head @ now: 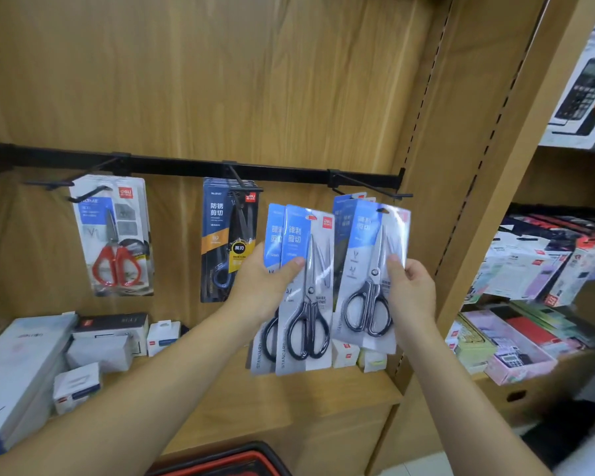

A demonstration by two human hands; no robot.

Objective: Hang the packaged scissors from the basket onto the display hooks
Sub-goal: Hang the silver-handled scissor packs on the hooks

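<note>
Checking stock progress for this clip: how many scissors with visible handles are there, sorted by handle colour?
Red-handled scissors: 1
Blue-handled scissors: 1
Black-handled scissors: 3, two held by the left hand, one by the right hand
Total: 5, not counting packs hidden behind others.

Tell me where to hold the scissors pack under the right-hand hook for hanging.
Pinch the front pack at its right edge, level with the scissor pivot, coming from the right, as the right hand does. That probably keeps the hang hole at the top clear for the right hook just above.
</note>
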